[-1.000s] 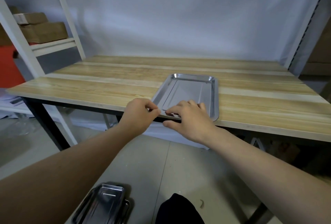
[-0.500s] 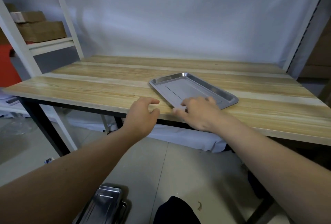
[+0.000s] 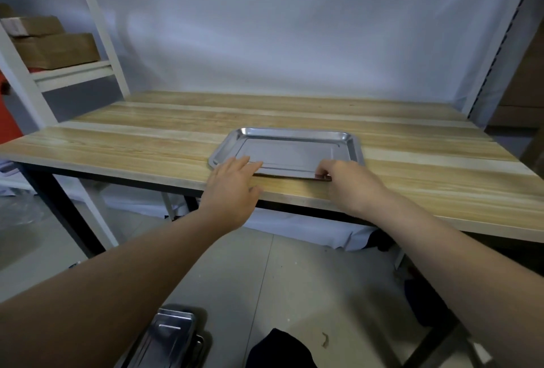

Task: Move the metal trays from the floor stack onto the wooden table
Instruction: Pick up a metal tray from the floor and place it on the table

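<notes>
A shiny metal tray (image 3: pixel 290 148) lies flat on the wooden table (image 3: pixel 141 144), its long side parallel to the front edge. My left hand (image 3: pixel 232 188) rests with straight fingers on the tray's near left rim. My right hand (image 3: pixel 350 182) pinches the near right rim with curled fingers. A stack of metal trays (image 3: pixel 167 338) sits on the floor at the bottom, partly hidden by my left forearm.
A white shelf frame (image 3: pixel 97 32) with cardboard boxes (image 3: pixel 53 49) stands at the left. Another rack upright (image 3: pixel 500 38) rises at the right. A dark shape (image 3: pixel 279 350) shows on the grey floor below me, between the table's black legs.
The tray has turned from skewed to square with the table edge. My left hand moved forward onto its near left rim. My right hand shifted right along the near rim.
</notes>
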Demonstrator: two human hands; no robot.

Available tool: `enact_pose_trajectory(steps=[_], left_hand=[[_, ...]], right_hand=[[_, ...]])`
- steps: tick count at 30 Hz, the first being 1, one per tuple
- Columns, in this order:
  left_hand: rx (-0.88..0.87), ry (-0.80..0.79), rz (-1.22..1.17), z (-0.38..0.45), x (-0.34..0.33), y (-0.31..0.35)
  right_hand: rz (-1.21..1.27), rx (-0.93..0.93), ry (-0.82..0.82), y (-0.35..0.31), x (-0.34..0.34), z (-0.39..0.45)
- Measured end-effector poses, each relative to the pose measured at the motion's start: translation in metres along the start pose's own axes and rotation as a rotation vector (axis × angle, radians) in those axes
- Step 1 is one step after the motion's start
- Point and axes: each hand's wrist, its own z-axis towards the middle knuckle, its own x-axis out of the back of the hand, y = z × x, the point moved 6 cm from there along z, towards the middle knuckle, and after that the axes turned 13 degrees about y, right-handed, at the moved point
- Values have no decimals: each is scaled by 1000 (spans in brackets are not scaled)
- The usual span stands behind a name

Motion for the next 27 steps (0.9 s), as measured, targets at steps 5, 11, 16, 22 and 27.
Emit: enact_pose_trajectory(steps=[5,11,16,22,27], left_hand=[[87,28,-4,16,1,-2],[170,16,19,43,-8,-5],[170,3,17,65,-20,-5],[197,3,-22,85,-30,-12],[179,24,-43,83,-32,-16]], right_hand=[[73,49,106,-16,-3,-1],[60,-8,55,-11,-12,34],[125,-62,67,-5,-20,65],[123,-98,78,-4,-27,84],[111,-84,100,-2,-33,81]])
